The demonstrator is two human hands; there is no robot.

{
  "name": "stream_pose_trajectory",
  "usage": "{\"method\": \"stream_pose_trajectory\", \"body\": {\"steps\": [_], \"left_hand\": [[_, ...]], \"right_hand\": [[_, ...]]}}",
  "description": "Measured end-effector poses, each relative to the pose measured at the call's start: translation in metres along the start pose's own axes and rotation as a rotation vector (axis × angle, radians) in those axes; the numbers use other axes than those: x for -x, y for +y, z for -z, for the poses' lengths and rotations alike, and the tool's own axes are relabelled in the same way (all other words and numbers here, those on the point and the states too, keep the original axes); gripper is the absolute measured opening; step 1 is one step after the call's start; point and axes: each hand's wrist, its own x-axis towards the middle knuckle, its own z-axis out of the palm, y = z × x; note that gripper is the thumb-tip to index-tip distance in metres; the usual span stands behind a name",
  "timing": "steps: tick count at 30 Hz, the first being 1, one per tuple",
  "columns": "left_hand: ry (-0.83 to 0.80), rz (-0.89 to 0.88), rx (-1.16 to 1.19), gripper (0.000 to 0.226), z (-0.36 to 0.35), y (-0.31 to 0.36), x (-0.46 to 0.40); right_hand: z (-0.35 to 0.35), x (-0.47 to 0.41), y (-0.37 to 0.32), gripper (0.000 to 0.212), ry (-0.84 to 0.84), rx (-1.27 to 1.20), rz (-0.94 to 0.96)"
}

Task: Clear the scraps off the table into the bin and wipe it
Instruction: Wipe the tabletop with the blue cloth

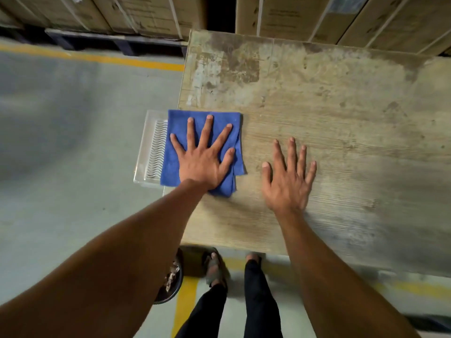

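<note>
A folded blue cloth lies at the left edge of the worn wooden table, hanging partly over it. My left hand presses flat on the cloth with fingers spread and straight. Flat on the bare tabletop to the right of the cloth rests my right hand, fingers straight and holding nothing. A dark round bin with scraps inside stands on the floor below the table's near left corner, mostly hidden by my left forearm. No scraps show on the tabletop.
A clear plastic tray with a ribbed insert sticks out beyond the table's left edge, under the cloth. Stacked cardboard boxes on pallets stand behind the table. Grey floor with yellow lines lies to the left. My sandalled feet stand at the near edge.
</note>
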Motion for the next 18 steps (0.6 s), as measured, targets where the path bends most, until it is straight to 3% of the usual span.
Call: {"method": "stream_pose_trajectory", "body": {"steps": [5, 9, 18], "left_hand": [[0.021, 0.003, -0.001, 0.068, 0.024, 0.012, -0.105], [0.018, -0.018, -0.033, 0.069, 0.027, 0.010, -0.117], [-0.020, 0.065, -0.021, 0.068, -0.016, -0.021, 0.105]], "right_hand": [[-0.002, -0.002, 0.002, 0.067, 0.022, 0.008, 0.003], [-0.002, -0.004, 0.002, 0.068, 0.028, 0.005, -0.001], [0.008, -0.001, 0.000, 0.067, 0.000, -0.006, 0.004]]}}
